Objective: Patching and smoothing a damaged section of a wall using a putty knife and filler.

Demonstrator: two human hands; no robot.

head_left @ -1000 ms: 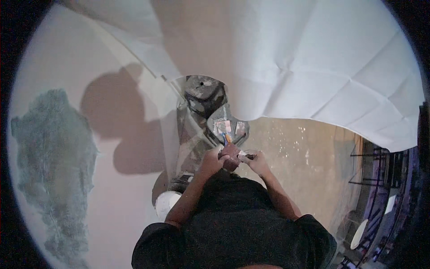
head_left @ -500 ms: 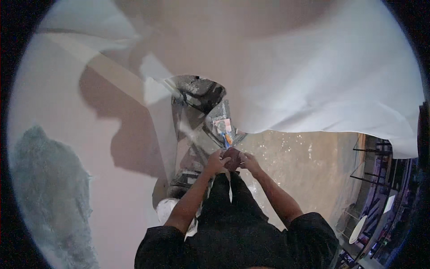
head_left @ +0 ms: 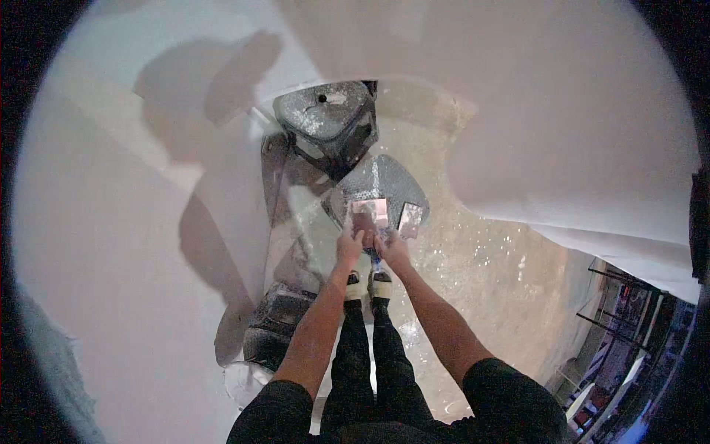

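A dark reddish-brown piece that looks like sandpaper [head_left: 363,226] is between my two hands, low over a grey seat [head_left: 381,176]. My left hand [head_left: 350,248] is closed on it, thumb on top. My right hand [head_left: 394,251] is closed at its right edge, slightly blurred. Just beyond the piece lies a flat pinkish, shiny plate [head_left: 379,207], partly covered by it. A pale rectangular blade-like plate [head_left: 410,220] lies to its right, beside my right fingers. A bit of blue, perhaps a handle, shows under my right hand.
A second dark seat with white dust [head_left: 322,111] stands beyond. Dark boxy things [head_left: 279,325] and a white bucket-like object [head_left: 244,381] stand left of my legs. White wall [head_left: 148,333] rises at left; a white surface [head_left: 577,163] curves overhead at right. Racks [head_left: 614,318] stand far right.
My hands have moved slightly forward with the brown piece, over the seat. My view has shifted, showing more of the seat and my feet. The pale plate on the right has come into view.
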